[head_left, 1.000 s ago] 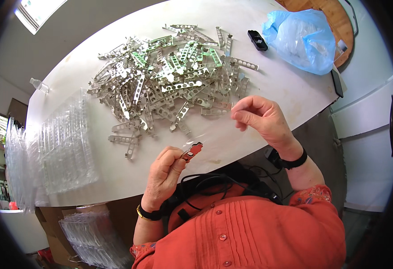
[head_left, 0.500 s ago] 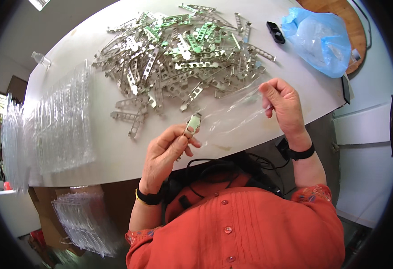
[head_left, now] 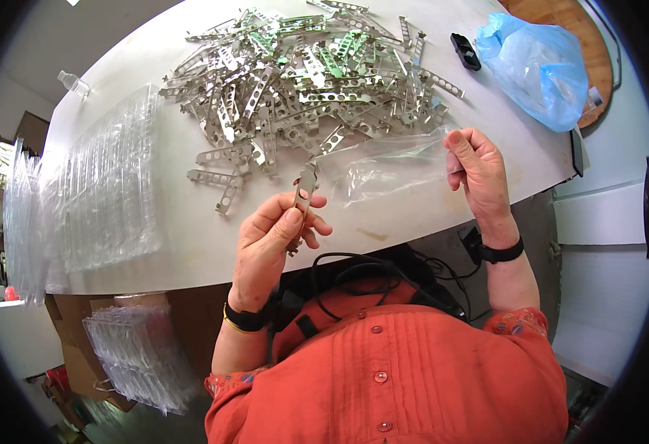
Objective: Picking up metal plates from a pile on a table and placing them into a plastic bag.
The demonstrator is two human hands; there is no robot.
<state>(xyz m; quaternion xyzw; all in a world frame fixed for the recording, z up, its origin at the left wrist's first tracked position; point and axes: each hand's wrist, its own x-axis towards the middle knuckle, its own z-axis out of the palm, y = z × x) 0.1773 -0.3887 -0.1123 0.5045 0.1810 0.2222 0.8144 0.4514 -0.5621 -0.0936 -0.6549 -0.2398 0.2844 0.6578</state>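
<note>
Between the thumb and fingers of my left hand [head_left: 269,240] is a slim metal bracket [head_left: 304,194] with round holes, its upper end pointing away from me. My right hand [head_left: 478,169] pinches one end of a clear plastic film strip [head_left: 383,166], which looks like a thin bag or peeled film. The film stretches left across the table toward the top of the bracket; whether it touches the bracket I cannot tell. Beyond both hands lies a big heap of similar metal brackets [head_left: 261,92], some tinted green by film or reflected light.
Clear plastic blister trays [head_left: 113,185] are stacked on the white table [head_left: 191,255] at the left, with more trays [head_left: 143,355] below the edge. A small clear bottle [head_left: 73,83] stands far left. At the right are a black plastic piece [head_left: 465,52] and a blue plastic bag [head_left: 539,70].
The bracket in my left hand has turned more upright and shifted slightly away from me. The film hangs looser and wider. My view has shifted a little.
</note>
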